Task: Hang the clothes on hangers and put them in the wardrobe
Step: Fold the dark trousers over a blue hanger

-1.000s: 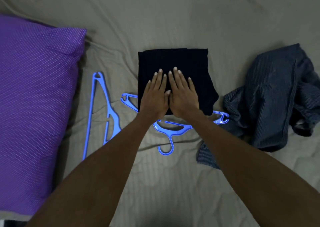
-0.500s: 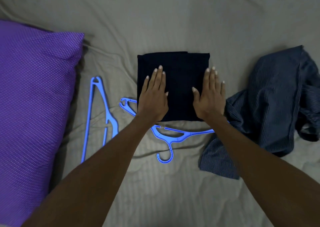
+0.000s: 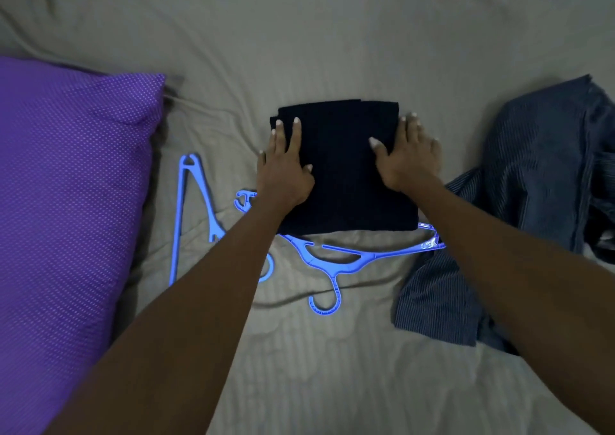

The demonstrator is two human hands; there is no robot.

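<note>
A folded black garment [image 3: 342, 175] lies in the middle of the bed. My left hand [image 3: 283, 168] rests flat on its left edge with the fingers straight. Over its right edge lies my right hand [image 3: 411, 158], thumb on top of the cloth and fingers stretched out along the side. A blue plastic hanger [image 3: 336, 263] lies partly under the garment's near edge, hook pointing toward me. A second blue hanger [image 3: 186, 208] lies to the left, partly hidden by my left forearm. A crumpled grey striped garment [image 3: 532, 185] sits at the right.
A large purple pillow [image 3: 66, 201] fills the left side. The beige bedsheet [image 3: 332, 368] is wrinkled, with bare cloth in front of and beyond the black garment. No wardrobe is in view.
Both hands slid apart from the middle of the black garment to its left and right edges. The garment now looks flatter and squarer.
</note>
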